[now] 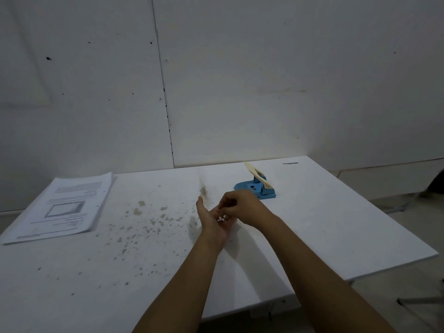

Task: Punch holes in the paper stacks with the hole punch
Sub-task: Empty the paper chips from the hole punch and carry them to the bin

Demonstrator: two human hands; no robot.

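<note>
1. The left hand (213, 218) lies palm up and spread over the middle of the table (336, 224), cupped like a little dish; a few white paper dots (221, 218) sit in it, likely punch waste gathered so it does not scatter.
2. The right hand (240, 205) hovers just above that palm, fingers curled and drawn together; it seems to be pinching or dropping dots, though what the fingertips hold is too small to tell.
3. The hole punch (255, 187) stands just beyond the hands, towards the far right, lever raised, nothing in its slot.
4. The paper stack (64, 207) lies flat at the far left, well apart from the punch; holes show along its right edge, so it looks already punched.
5. Brownish stains (144, 212) speckle the table between stack and hands; nothing blocks the way.
</note>
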